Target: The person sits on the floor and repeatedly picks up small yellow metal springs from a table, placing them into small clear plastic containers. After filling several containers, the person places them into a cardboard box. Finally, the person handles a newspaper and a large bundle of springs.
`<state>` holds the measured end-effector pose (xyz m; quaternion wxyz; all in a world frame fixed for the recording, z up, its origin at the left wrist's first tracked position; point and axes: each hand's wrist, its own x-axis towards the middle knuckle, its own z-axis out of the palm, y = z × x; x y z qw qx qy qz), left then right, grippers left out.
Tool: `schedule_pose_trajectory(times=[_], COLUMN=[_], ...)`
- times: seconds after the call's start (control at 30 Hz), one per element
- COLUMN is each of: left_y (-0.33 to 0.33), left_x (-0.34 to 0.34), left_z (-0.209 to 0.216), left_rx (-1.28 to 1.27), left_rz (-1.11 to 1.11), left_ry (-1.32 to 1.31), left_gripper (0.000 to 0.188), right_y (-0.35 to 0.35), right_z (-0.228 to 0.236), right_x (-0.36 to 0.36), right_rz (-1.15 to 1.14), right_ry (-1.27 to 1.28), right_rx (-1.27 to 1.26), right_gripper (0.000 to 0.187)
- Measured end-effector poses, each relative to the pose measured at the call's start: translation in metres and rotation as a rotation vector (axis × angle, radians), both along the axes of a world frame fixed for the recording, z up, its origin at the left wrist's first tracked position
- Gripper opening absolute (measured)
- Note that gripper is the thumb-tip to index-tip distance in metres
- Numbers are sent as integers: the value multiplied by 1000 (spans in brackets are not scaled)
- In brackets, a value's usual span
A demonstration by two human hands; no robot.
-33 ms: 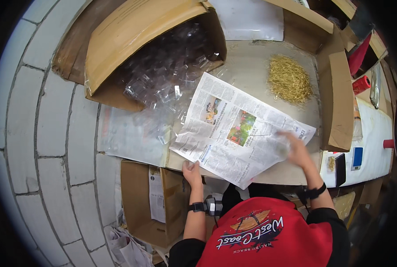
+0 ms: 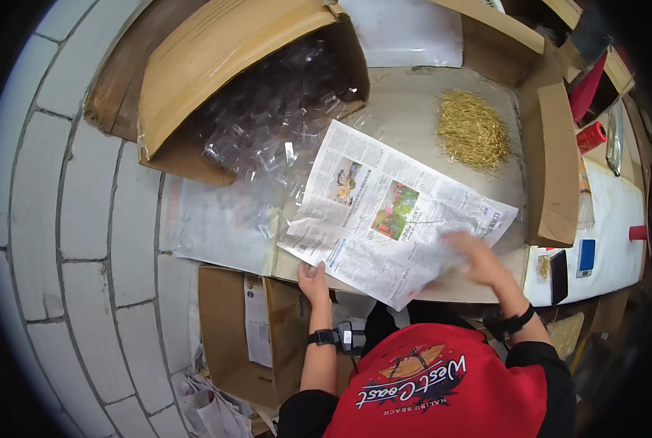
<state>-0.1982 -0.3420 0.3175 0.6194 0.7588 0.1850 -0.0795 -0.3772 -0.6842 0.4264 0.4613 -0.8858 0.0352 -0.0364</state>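
A sheet of newspaper [image 2: 370, 230] lies at a slant on the brown board in front of me, with coloured pictures and creases in it. My left hand [image 2: 314, 282] is closed at its near left edge, with the fingertips pinching the paper at the board's edge. Over the right part of the sheet is my right hand [image 2: 475, 259], smeared by motion, so its fingers cannot be read. Beyond the newspaper's right side rests a pile of thin gold-coloured pieces [image 2: 473, 130]. Many small clear plastic pieces [image 2: 267, 146] spill from a tipped cardboard box [image 2: 223, 69] at the far left.
Cardboard walls [image 2: 556, 160] bound the board on the right. Beyond them, a white surface [image 2: 611, 212] carries a small blue-topped device [image 2: 586, 258] and a dark flat case [image 2: 558, 277]. A red roll [image 2: 592, 137] lies farther back. Below the board stands an open carton [image 2: 231, 336].
My right hand has moved slightly left and toward me over the newspaper. The left hand stays at the near edge.
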Motion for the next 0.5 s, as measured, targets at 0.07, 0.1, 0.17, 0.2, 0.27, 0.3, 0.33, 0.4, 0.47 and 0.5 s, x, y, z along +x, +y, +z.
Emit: schedule_pose_trajectory(times=[0.07, 0.1, 0.17, 0.2, 0.27, 0.3, 0.33, 0.4, 0.47, 0.5], left_y=[-6, -4, -7, -11, -28, -39, -48, -74, -110, -130], left_x=[17, 25, 36, 40, 45, 49, 52, 64, 79, 84], left_z=[8, -10, -4, -2, 19, 33, 48, 79, 128, 151], left_rx=[-160, -203, -195, -190, -249, -289, -327, -343, -417, -457], left_rz=[19, 29, -29, -58, -115, -162, -199, -304, -350, -378], left_ry=[114, 55, 131, 169, 120, 90, 60, 82, 42, 6], left_gripper=[52, 46, 47, 47, 39, 39, 38, 37, 35, 35], right_y=[31, 38, 49, 47, 37, 31, 21, -1, -16, -19], right_z=[22, 22, 16, 7, -14, -17, -13, 9, 41, 52], right_x=[-4, -11, -19, -23, -34, -39, -41, -44, -40, -42], right_rz=[169, 217, 311, 326, 347, 242, 139, -65, -262, -366], right_ry=[29, 50, 91, 127, 200, 105, 84, 45, -72, -127], right_rx=[-161, -222, -340, -375, -444, -501, -500, -496, -520, -534], right_gripper=[60, 56, 50, 46, 38, 28, 29, 32, 31, 30])
